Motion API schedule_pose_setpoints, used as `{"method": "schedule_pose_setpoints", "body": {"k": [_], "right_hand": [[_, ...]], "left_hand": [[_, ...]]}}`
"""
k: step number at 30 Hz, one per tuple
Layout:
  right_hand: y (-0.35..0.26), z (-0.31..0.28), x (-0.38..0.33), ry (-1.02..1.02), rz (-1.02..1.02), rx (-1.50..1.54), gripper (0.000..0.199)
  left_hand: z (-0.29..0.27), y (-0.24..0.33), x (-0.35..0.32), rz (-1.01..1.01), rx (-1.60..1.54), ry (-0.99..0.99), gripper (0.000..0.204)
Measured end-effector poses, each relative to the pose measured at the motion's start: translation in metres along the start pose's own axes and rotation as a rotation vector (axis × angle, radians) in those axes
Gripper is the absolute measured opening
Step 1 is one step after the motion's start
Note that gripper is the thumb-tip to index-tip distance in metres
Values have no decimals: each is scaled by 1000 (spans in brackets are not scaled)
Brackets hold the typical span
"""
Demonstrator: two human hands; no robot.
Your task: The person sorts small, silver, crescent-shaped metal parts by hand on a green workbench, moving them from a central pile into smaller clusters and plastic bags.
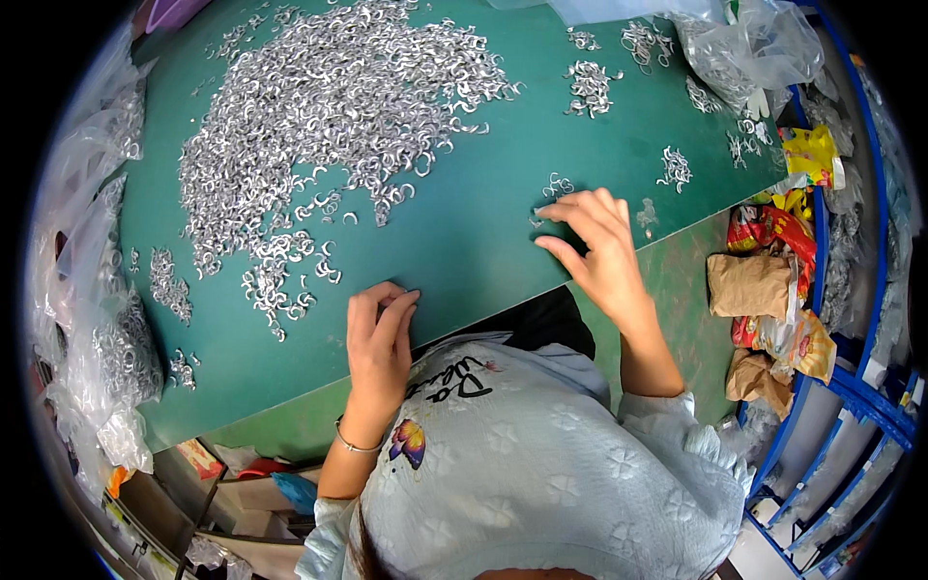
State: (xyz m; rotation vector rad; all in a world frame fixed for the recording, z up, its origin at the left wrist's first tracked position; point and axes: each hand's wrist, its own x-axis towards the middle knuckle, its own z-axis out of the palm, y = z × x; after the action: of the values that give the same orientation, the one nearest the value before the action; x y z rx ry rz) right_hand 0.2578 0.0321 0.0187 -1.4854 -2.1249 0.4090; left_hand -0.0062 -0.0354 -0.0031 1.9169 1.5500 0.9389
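A broad heap of small curved silver metal pieces (319, 97) covers the far left of the green table (464, 242). Near the table's front edge, my left hand (379, 333) is closed, thumb and fingertips drawn together; whatever they may hold is too small or hidden. Farther right, my right hand (601, 246) has thumb and forefinger apart. A tiny metal piece (536, 220) shows just by its fingertips, and it seems not gripped. Just beyond those fingers lies a little cluster of metal rings (558, 185).
Small piles of metal pieces (590, 89) dot the table's right side, with a clear plastic bag (749, 58) at the far right corner. Filled plastic bags (121, 358) line the left edge. Blue shelving (822, 261) and a brown paper bag (749, 285) stand to the right.
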Motion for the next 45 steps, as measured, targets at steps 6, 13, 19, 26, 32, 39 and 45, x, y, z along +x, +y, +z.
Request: {"method": "schedule_pose_setpoints", "body": {"k": [6, 13, 19, 26, 32, 39, 45], "right_hand": [[-1, 12, 0, 75, 28, 95, 11], [-20, 20, 1, -3, 302, 662, 7], [-17, 23, -6, -13, 424, 918, 5], [-17, 20, -9, 32, 492, 1038, 5], [29, -8, -10, 389, 219, 89, 7], [55, -24, -29, 470, 365, 31, 4], [-7, 7, -17, 207, 350, 616, 6]], "left_hand": [[0, -3, -2, -20, -13, 2, 26], [2, -2, 3, 5, -43, 17, 25], [2, -1, 2, -2, -58, 15, 25], [1, -1, 4, 9, -54, 10, 25], [5, -3, 1, -4, -30, 19, 26], [6, -2, 2, -4, -3, 13, 27], [5, 0, 3, -12, 43, 29, 23]]}}
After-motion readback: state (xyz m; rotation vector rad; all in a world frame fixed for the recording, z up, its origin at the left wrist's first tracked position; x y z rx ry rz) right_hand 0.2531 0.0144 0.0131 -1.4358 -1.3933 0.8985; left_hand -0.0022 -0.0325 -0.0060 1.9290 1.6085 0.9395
